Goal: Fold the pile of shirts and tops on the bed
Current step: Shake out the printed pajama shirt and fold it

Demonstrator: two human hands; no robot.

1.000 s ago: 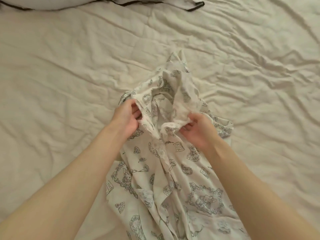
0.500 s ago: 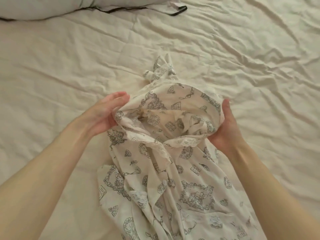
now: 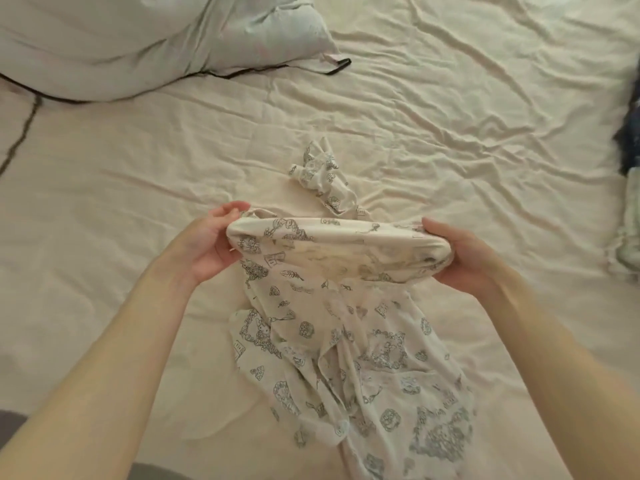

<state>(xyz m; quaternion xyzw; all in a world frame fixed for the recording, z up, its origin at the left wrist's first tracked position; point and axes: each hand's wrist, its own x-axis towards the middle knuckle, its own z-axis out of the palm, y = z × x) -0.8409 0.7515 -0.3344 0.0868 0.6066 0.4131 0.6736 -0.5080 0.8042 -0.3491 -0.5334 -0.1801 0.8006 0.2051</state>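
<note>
A cream top with grey cartoon prints (image 3: 346, 341) lies crumpled on the bed, running from the middle toward the bottom right. Its opening is stretched wide between my hands into a taut band (image 3: 332, 244). My left hand (image 3: 211, 244) holds the band's left end, fingers inside the fabric and thumb over its top edge. My right hand (image 3: 457, 261) holds the right end the same way, palm facing inward. One sleeve or strap end (image 3: 322, 178) lies bunched on the sheet just beyond the band.
The wrinkled cream bed sheet (image 3: 450, 116) fills the view. A pale pillow with dark piping (image 3: 138, 39) sits at the top left. Dark and light clothes (image 3: 630, 188) lie at the right edge.
My hands have moved apart, pulling the top's opening from a loose round mouth into a wide flat band. The view has shifted, showing more pillow and the clothes at the right.
</note>
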